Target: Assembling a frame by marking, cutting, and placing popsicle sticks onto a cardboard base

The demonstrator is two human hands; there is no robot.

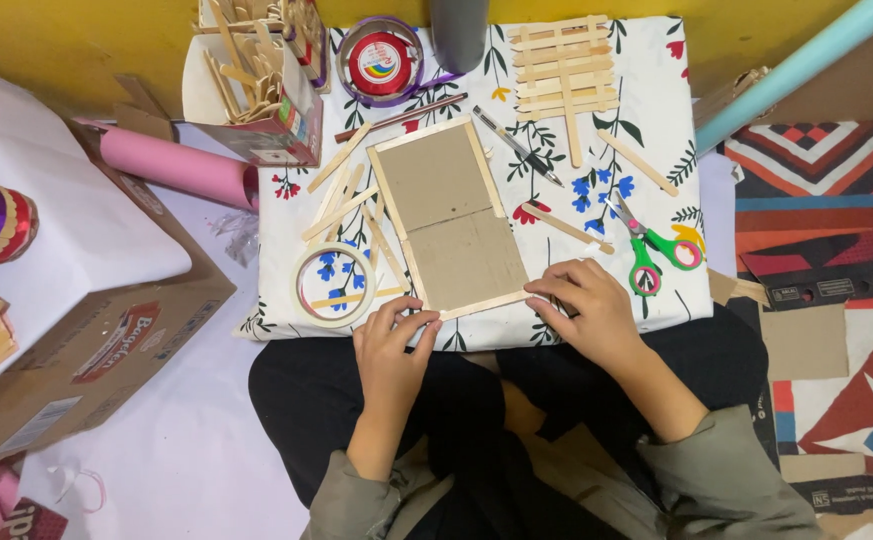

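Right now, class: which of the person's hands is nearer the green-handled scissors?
Right. The right hand lies just below-left of the scissors; the left hand is far across, beyond the cardboard panel.

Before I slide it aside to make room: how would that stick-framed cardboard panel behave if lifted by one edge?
The cardboard panel is likely light, being thin board. It may bend at the seam across its middle, where two pieces meet. The wooden stick on its near edge, pressed by the left hand and right hand, could shift or drop off.
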